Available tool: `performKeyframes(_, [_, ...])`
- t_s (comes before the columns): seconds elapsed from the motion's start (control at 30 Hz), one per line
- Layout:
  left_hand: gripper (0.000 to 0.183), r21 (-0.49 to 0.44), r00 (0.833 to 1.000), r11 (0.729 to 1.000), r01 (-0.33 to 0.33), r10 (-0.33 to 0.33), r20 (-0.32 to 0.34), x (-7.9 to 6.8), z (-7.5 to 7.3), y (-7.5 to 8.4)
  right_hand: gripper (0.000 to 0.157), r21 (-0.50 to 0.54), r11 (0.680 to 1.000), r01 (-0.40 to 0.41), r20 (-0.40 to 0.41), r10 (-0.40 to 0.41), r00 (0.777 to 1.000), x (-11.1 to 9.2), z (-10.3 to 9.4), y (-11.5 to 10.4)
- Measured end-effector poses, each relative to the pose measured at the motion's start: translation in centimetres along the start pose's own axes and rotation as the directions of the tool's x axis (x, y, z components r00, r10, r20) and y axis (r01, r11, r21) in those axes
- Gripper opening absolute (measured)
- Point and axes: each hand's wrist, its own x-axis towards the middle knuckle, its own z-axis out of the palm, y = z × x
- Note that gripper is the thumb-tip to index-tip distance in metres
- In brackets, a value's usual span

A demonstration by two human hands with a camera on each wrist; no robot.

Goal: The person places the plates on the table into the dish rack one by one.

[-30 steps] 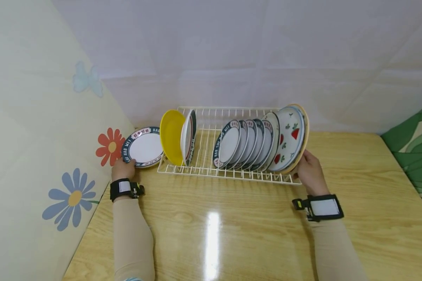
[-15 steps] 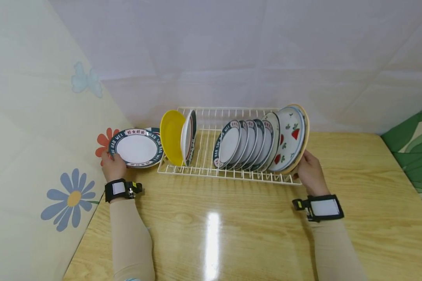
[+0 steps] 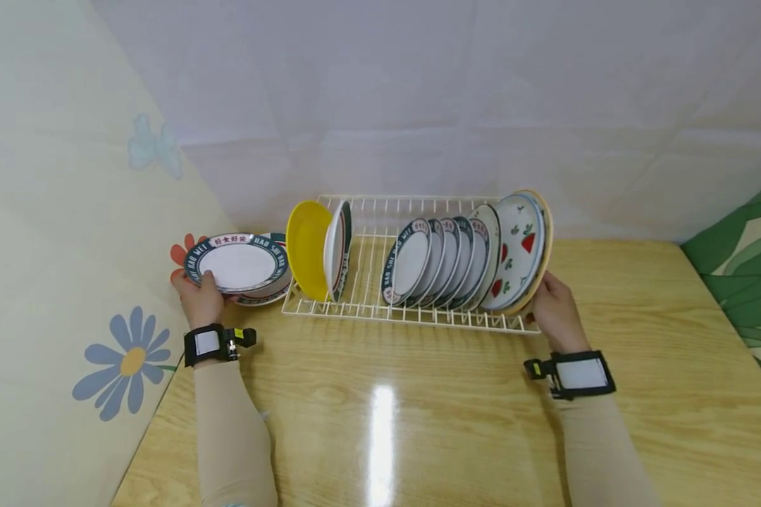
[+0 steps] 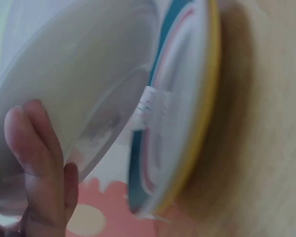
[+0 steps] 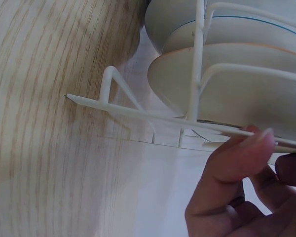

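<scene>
My left hand (image 3: 199,303) holds a white plate (image 3: 237,266) with a dark green lettered rim, thumb over its near edge. In the left wrist view, fingers (image 4: 37,153) press along the pale underside of the held plate (image 4: 79,64). Under it, apart from it in that view, lies another green-rimmed plate (image 4: 163,113) with a yellow edge below. My right hand (image 3: 557,310) is at the right end of the white wire rack (image 3: 370,310); in the right wrist view its fingers curl round the rack's wire (image 5: 138,114), close by the plates' backs (image 5: 227,84).
In the rack stand a yellow plate (image 3: 308,250) and a white dish (image 3: 335,253) at left. Several green-rimmed plates (image 3: 411,264) lean at the middle, then a strawberry plate (image 3: 516,239) and an orange-edged plate (image 3: 548,243). Walls close off the left and the back.
My left hand has shifted left and lifted the upper green-rimmed plate off the one beneath, which now shows below it. The right hand has stayed at the rack.
</scene>
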Motion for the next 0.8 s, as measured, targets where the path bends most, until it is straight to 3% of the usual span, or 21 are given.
performKeyframes(0.13, [0.052, -0.119, 0.995, 0.989, -0.092, 0.088, -0.042, -0.7, 0.1, 1.0, 0.060, 0.002, 1.000, -0.001, 0.005, 0.001, 1.000, 0.0, 0.1, 0.0])
performKeyframes(0.27, [0.057, -0.184, 0.976, 0.960, -0.210, 0.196, -0.090, -1.7, 0.4, 2.5, 0.059, 0.007, 1.000, 0.003, 0.007, -0.003, 1.000, 0.0, 0.1, 0.1])
performKeyframes(0.47, [0.059, -0.338, 0.937, 0.874, -0.350, 0.320, -0.144, -4.0, 0.9, 4.9, 0.058, 0.015, 1.000, 0.026, 0.014, -0.027, 1.000, 0.0, 0.0, 0.3])
performKeyframes(0.63, [0.058, -0.313, 0.887, 0.830, -0.462, 0.427, -0.179, -5.8, 1.7, 6.4, 0.058, 0.021, 0.999, 0.025, 0.011, -0.025, 1.000, 0.0, 0.0, 0.2])
performKeyframes(0.8, [0.055, -0.297, 0.802, 0.746, -0.596, 0.573, -0.171, -7.5, 3.0, 7.1, 0.058, 0.028, 0.999, 0.020, 0.007, -0.020, 1.000, 0.0, 0.1, 0.1])
